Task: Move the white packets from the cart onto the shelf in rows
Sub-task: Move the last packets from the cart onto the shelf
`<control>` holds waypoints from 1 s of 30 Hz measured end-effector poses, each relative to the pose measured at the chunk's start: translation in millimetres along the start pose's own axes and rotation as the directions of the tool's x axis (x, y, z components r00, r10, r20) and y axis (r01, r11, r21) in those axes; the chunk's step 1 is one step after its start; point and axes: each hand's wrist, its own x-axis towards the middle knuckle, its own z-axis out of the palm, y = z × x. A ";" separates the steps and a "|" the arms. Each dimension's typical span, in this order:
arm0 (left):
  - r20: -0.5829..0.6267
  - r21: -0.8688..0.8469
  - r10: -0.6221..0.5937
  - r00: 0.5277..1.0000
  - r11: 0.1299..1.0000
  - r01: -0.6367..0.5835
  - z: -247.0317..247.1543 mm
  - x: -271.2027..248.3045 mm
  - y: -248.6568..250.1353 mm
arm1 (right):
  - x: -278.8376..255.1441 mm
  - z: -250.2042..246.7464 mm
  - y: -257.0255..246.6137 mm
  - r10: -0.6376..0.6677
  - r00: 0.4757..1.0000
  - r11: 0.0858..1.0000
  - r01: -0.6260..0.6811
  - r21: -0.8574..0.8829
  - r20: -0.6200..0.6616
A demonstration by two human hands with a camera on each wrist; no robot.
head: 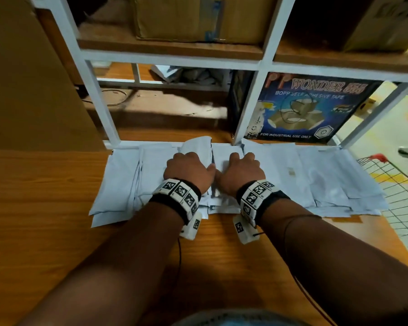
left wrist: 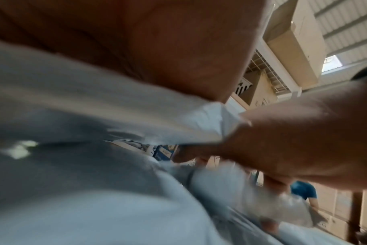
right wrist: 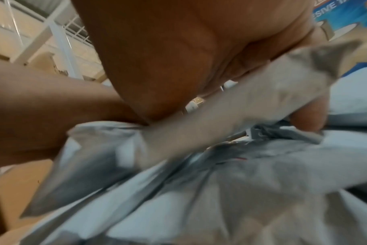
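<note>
Several white packets lie side by side in a row along the far edge of the wooden shelf. Both hands work at the middle of the row. My left hand curls its fingers over a raised packet. Beside it, thumbs nearly touching, my right hand grips the neighbouring packet. In the left wrist view the palm lies on a packet. The right wrist view shows the right hand pinching a crumpled packet. The fingertips are hidden in the head view.
White rack posts stand just behind the row. A blue tape box sits behind the right post. The wire cart with a red handle is at the right edge. A tall cardboard sheet stands at the left. Bare wood spans the near shelf.
</note>
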 end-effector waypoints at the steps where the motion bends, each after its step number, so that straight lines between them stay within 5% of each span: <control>1: -0.004 0.007 0.008 1.000 1.000 -0.008 2.0 1.4 1.0 | 1.2 0.6 0.2 -0.004 1.000 1.000 0.004 -0.010 0.000; 11: -0.117 0.195 0.119 0.986 0.976 -0.095 -1.7 -14.0 -5.8 | -5.8 4.3 16.8 -0.142 0.988 0.983 0.135 -0.121 -0.053; 17: -0.173 0.011 0.288 0.942 0.957 -0.291 -10.4 -45.0 25.0 | -25.7 -21.3 46.3 -0.170 0.979 0.983 0.176 0.049 -0.114; 30: 0.009 -0.234 0.614 0.789 0.769 -0.595 21.8 -97.2 198.4 | -62.0 -88.4 245.8 0.058 0.988 0.949 -0.009 0.315 -0.146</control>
